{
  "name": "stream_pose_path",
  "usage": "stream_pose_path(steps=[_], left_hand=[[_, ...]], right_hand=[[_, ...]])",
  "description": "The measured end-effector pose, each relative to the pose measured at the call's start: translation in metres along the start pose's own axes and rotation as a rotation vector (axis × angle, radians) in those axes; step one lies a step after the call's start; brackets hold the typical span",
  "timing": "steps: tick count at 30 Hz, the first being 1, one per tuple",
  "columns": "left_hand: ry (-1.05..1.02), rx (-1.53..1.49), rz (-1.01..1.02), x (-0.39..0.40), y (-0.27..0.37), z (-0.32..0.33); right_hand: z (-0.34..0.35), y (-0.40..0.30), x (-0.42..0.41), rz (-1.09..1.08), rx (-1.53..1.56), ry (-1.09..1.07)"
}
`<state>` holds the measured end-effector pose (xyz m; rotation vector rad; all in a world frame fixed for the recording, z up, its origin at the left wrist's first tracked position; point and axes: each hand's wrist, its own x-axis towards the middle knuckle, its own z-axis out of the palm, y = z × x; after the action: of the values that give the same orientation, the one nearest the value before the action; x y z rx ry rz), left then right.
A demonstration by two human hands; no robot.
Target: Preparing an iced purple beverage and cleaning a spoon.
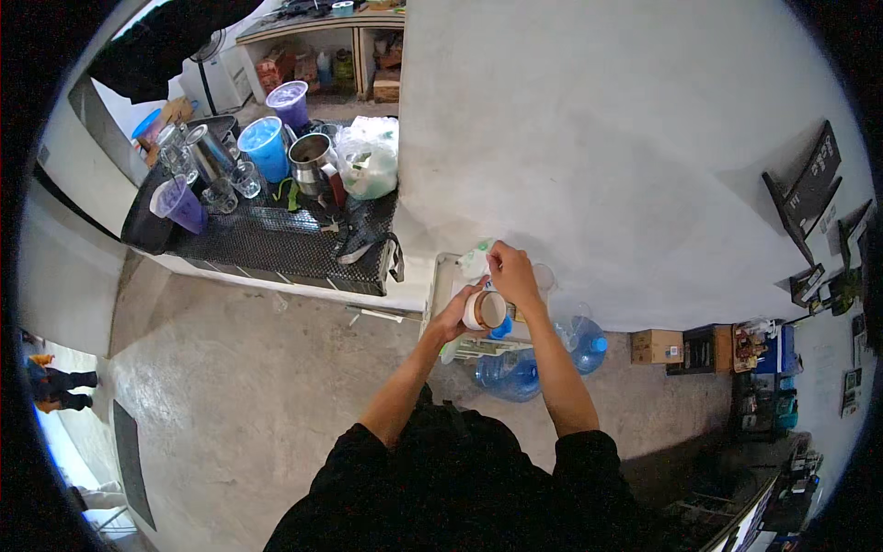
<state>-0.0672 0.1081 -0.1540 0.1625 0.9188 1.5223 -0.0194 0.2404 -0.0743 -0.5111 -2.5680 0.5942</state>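
Observation:
My left hand (455, 314) is wrapped around a small cup (485, 310), white with a brown band, its round end turned up toward me. Just beyond it, my right hand (514, 270) has its fingertips pinched together beside a crumpled white plastic bag (474, 261) with green marks. Whether those fingertips grip the bag or something small is hidden. Both hands are above a pale rack or cart (441, 276) against the wall. A blue object (502, 328) shows beneath the cup, partly covered.
Large blue water bottles (509, 376) lie on the floor by the rack. At left, a black-topped counter (276, 241) carries a steel pitcher (312, 162), a blue container (264, 146), glasses and a plastic bag (369, 165). A cardboard box (657, 346) stands at right. Another person (58, 386) is far left.

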Motion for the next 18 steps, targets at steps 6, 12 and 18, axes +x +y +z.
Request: stream_pose_path(steps=[6,12,18], left_hand=[[0.014,-0.034,-0.088,0.014,-0.011,-0.003],[0.084,0.367,0.255,-0.022,0.005,0.034],[0.053,-0.063,0.077,-0.001,-0.015,-0.002]], right_hand=[[0.000,-0.011,0.002,0.095,0.254,0.040],[0.016,0.040,-0.007,0.250,0.491,0.117],[0.008,0.003,-0.010,0.640,1.120,0.071]])
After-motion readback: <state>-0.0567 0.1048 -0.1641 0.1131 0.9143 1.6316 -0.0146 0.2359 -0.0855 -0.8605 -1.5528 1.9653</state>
